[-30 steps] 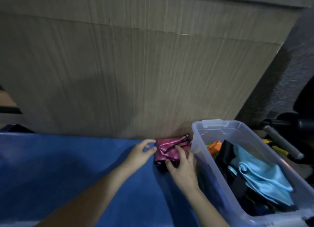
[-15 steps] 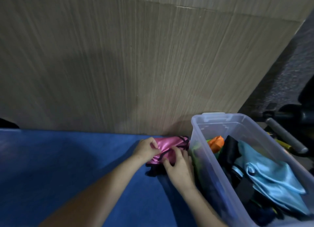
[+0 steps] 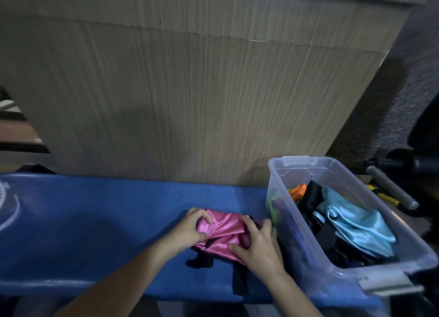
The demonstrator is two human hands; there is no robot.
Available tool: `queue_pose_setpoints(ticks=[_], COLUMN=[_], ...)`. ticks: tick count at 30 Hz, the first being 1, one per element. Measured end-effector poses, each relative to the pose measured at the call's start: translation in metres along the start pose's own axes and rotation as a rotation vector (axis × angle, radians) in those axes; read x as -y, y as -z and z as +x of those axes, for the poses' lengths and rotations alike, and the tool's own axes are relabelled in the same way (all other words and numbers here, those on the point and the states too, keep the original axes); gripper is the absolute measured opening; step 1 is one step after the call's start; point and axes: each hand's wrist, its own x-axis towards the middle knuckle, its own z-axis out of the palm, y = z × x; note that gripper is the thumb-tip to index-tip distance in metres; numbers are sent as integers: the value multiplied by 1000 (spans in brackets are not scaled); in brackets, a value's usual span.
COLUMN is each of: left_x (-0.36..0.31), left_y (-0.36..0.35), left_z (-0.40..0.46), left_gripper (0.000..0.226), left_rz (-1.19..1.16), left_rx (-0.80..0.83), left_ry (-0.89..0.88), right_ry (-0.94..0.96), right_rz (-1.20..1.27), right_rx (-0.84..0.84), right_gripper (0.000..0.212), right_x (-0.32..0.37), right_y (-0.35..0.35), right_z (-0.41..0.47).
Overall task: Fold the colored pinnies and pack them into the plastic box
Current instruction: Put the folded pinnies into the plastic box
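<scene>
Pink pinny [image 3: 222,236]: a shiny, bunched bundle lying on the blue desk [image 3: 95,226], just left of the plastic box, with black trim straps trailing off its near side toward the desk's front edge.
Left hand [image 3: 187,231]: on the pinny's left end, fingers curled and bunching the pink cloth between thumb and fingertips.
Right hand [image 3: 257,245]: on the pinny's right end, thumb pressed onto the near edge of the cloth and fingers bent over its top, gripping it; the back of the hand sits close to the box wall.
Plastic box [image 3: 351,272]: clear, lidless, standing at the right end of the desk, its long side running away from the viewer.
Box contents: a light blue pinny [image 3: 358,226] folded on top, black cloth [image 3: 313,198] beside it, an orange pinny [image 3: 298,191] at the far end, and a green one showing dimly through the left wall.
Background: a wood-grain panel [image 3: 190,91] stands upright behind the desk.
</scene>
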Motion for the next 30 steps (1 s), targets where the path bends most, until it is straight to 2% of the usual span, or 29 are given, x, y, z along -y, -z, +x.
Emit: queue_pose_setpoints(ticks=[2, 8, 14, 21, 26, 30], left_x=[3, 2, -4, -15, -32, -86], left_y=[2, 5, 7, 6, 19, 40], left_z=[-11, -26, -37, -54, -64, -65], left_gripper=[37, 44, 47, 49, 51, 42], left_rz=[-20, -73, -83, -130, -142, -107], left_rx=[6, -7, 35, 59, 58, 15], left_ry=[0, 5, 3, 11, -42, -113], right_ry=[-4, 105, 194, 166, 173, 193], right_rz=[-33, -161, -42, 124, 339, 375], right_rx=[-2, 164, 90, 4, -116, -221], right_gripper=[96, 99, 82, 51, 44, 42], right_x=[1, 6, 0, 4, 14, 35], right_y=[-1, -16, -15, -30, -25, 19], right_z=[-12, -34, -36, -53, -69, -73])
